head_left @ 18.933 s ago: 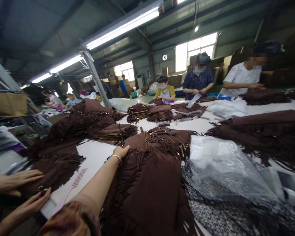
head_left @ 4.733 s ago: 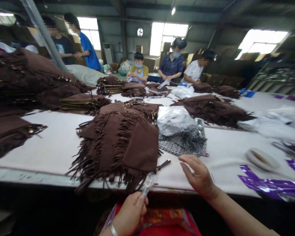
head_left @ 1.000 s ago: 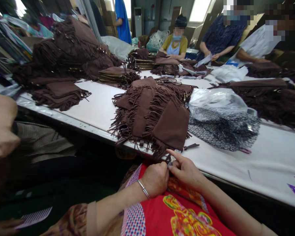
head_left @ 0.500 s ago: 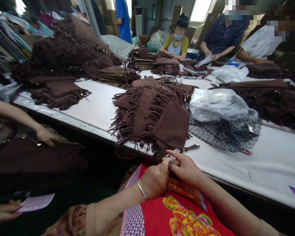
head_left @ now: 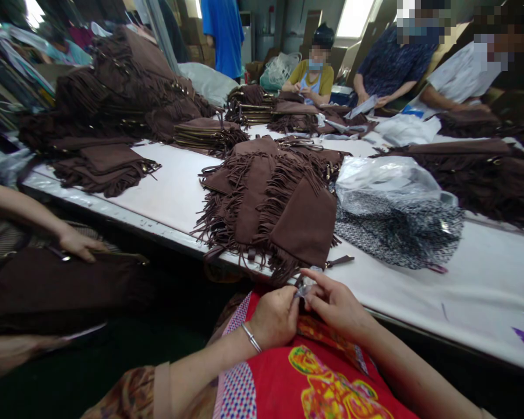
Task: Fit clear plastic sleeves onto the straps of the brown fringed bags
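My left hand [head_left: 274, 319], with a silver bangle at its wrist, is closed on a small crumpled piece of clear plastic [head_left: 304, 288] at the table's front edge. The fingertips of my right hand [head_left: 337, 304] pinch the same plastic from the other side. A dark strip runs up from it toward the bag; what the plastic covers is hard to make out. Just beyond my hands lies a brown fringed bag [head_left: 308, 224] on a heap of similar brown pieces. A brown zipper pull [head_left: 340, 262] rests on the table beside it.
A clear plastic bag with black-and-white mesh [head_left: 397, 221] lies to the right. Large piles of brown fringed bags [head_left: 126, 87] stand at the back left. At left, a co-worker's hand [head_left: 76, 241] touches another brown bag [head_left: 61, 285]. Several people work across the white table [head_left: 174, 198].
My fingers have parted slightly and more of the clear plastic shows between them. At left, the co-worker's comb has moved up against the bag. The person in blue has shifted right.
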Available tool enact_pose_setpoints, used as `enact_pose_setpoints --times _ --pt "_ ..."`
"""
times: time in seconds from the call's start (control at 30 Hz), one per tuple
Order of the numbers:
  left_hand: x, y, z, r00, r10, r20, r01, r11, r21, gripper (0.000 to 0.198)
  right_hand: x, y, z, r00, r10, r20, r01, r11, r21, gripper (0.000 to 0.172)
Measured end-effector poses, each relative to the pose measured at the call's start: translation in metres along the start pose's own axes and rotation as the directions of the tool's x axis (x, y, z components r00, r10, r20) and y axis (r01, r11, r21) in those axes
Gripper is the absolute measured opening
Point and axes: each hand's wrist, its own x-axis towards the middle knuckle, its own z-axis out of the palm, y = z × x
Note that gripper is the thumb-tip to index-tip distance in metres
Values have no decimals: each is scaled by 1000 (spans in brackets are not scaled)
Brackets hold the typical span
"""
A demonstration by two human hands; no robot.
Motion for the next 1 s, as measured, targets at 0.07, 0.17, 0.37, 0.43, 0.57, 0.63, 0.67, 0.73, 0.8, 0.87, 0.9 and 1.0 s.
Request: enact_pose_setpoints --times 0.07,0.17,0.37,0.43,0.57,0.63,0.67,0.73,0.8,0.87,0.9,1.0 --pt "2 4 -2 994 -107 -15 105 989 -105 17 -3 4 3 999 4 -38 -4 1000 14 57" --pt "5 8 -1 965 -264 -5 254 933 -256 17 -8 6 7 994 16 -107 -15 1000 8 56" --pt "8 12 3 881 -465 92 445 743 -500 22 -16 7 13 972 -136 -194 80 959 -272 43" --pt "10 14 3 856 -497 138 484 680 -550 25 -20 13 15 922 -333 -197 210 859 -467 40" --pt "11 17 0 840 -514 175 508 632 -586 21 -26 22 15 791 -612 -15 387 519 -762 43" --pt "12 19 -1 846 -507 163 497 642 -584 21 -29 19 11 760 -645 77 423 402 -812 44" --pt "12 19 -1 850 -502 162 493 646 -584 22 -30 17 8 743 -660 109 444 364 -819 44" --pt "12 18 -2 847 -502 174 499 639 -585 22 -31 14 0 699 -699 149 491 317 -811 43" --pt "12 18 -3 829 -525 193 527 619 -582 21 -33 13 -7 654 -740 157 533 303 -790 41" --pt "12 17 -5 827 -532 182 532 634 -561 20 -34 18 -12 631 -767 114 557 345 -756 39" --pt "11 17 -6 840 -518 165 515 661 -545 20 -35 20 -14 642 -765 59 548 403 -733 37" --pt "9 18 -8 902 -422 95 414 779 -471 20 -37 26 -12 775 -595 -213 399 722 -565 25"
